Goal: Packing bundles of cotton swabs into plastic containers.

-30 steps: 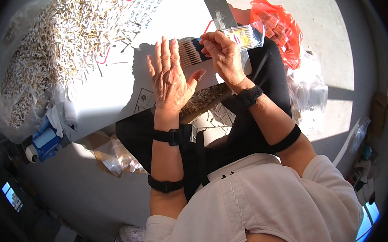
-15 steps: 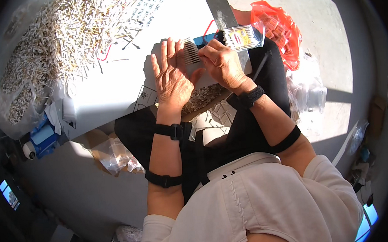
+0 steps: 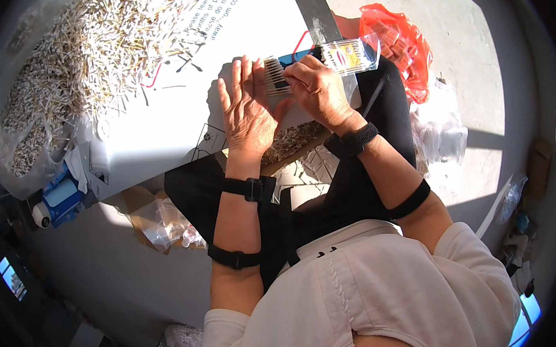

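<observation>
My left hand point(image 3: 248, 114) lies flat on the white board point(image 3: 159, 127), fingers stretched out and somewhat apart. Along its index finger runs a neat row of cotton swabs point(image 3: 275, 76), laid side by side. My right hand point(image 3: 319, 92) is closed in a pinch at the right end of this row; whatever its fingertips hold is hidden. Just beyond the right knuckles lies a clear packet of cotton swabs point(image 3: 348, 56) with a yellow and red label, resting across the board's dark edge strip.
A large heap of loose cotton swabs point(image 3: 89, 51) spills from a clear plastic bag at the left. Below the board, a box of swabs point(image 3: 292, 141) sits by my lap. A red bag point(image 3: 398, 46) with packets stands at the right, near clear plastic bags point(image 3: 441, 126).
My right hand has shifted very slightly, its fingertips still at the row's right end. The left hand stays flat in nearly the same place.
</observation>
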Motion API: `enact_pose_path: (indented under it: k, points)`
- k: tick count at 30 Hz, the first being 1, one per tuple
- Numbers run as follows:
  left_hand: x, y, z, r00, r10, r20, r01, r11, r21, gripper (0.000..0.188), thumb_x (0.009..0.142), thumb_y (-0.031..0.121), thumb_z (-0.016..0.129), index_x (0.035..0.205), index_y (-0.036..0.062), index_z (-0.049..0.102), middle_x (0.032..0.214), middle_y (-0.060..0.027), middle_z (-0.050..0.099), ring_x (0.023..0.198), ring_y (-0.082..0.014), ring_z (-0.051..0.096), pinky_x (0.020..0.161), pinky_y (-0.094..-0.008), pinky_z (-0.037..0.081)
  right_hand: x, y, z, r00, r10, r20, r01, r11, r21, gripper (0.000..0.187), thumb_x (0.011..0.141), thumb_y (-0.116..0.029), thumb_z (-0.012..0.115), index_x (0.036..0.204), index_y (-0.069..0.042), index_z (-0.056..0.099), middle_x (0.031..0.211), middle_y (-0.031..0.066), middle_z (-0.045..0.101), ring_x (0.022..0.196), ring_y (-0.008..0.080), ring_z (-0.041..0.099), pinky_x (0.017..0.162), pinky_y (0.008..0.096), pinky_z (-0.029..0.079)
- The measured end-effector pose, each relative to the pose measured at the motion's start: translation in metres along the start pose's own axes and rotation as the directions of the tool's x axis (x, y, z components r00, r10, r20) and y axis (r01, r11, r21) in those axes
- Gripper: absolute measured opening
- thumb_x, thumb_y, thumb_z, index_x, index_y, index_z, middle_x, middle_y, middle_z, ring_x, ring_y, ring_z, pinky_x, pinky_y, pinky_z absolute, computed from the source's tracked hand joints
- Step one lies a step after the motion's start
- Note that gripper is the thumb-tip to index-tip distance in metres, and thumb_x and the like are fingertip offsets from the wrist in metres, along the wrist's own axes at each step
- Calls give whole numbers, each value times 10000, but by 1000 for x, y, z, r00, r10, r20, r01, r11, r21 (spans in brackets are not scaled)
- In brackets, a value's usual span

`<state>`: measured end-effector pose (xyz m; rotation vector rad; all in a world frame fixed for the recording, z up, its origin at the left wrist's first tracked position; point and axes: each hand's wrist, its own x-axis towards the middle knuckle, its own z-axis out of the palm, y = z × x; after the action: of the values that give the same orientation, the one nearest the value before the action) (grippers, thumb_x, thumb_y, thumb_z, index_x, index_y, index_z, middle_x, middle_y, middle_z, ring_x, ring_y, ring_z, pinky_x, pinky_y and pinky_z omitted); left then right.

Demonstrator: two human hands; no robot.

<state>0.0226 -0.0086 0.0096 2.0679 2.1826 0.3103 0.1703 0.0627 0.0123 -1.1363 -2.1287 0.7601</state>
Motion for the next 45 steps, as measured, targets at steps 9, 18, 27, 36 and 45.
enact_pose_path:
  k: [9, 18, 27, 36, 45]
  points:
    - [1, 1, -3, 1000, -6, -5, 6, 1000, -8, 888, 855, 555, 619, 1511, 68, 271, 1584, -123, 234, 1486, -269, 167, 1184, -542, 120, -2, 0, 1, 1000, -9, -3, 9, 1000, -15, 107, 826, -59, 664, 930, -58, 690, 826, 92, 621, 727, 295, 649, 639, 369, 527]
    - [0, -1, 1, 1000, 4, -19, -4, 1000, 22, 870, 875, 564, 582, 1514, 61, 272, 1586, -115, 238, 1484, -279, 176, 1182, -543, 128, 1, -5, -1, 999, 50, -9, -49, 999, 20, 63, 805, -89, 674, 868, -85, 682, 815, 90, 613, 733, 315, 647, 649, 402, 538]
    - [-1, -2, 2, 1000, 10, -29, -10, 1000, 11, 867, 895, 589, 533, 1517, 49, 262, 1588, -122, 237, 1482, -280, 189, 1184, -540, 120, 7, -3, 4, 999, 35, -20, -35, 999, -12, 80, 843, -101, 650, 900, -96, 705, 824, 91, 620, 744, 319, 651, 656, 405, 537]
    - [0, -2, 1, 1000, 4, -30, -5, 1000, -11, 865, 894, 597, 527, 1511, 47, 274, 1581, -130, 252, 1479, -282, 201, 1182, -543, 128, 6, -5, 1, 995, 74, 66, -73, 997, -22, 93, 845, -116, 645, 913, -93, 704, 850, 96, 627, 760, 328, 658, 673, 412, 542]
    - [0, -3, 6, 999, 0, -32, 0, 1000, 15, 873, 883, 616, 534, 1505, 48, 304, 1571, -131, 283, 1478, -273, 212, 1183, -539, 131, 17, -2, 5, 998, 65, 19, -65, 998, -3, 128, 851, -124, 643, 959, -90, 702, 886, 100, 644, 804, 318, 664, 701, 403, 549]
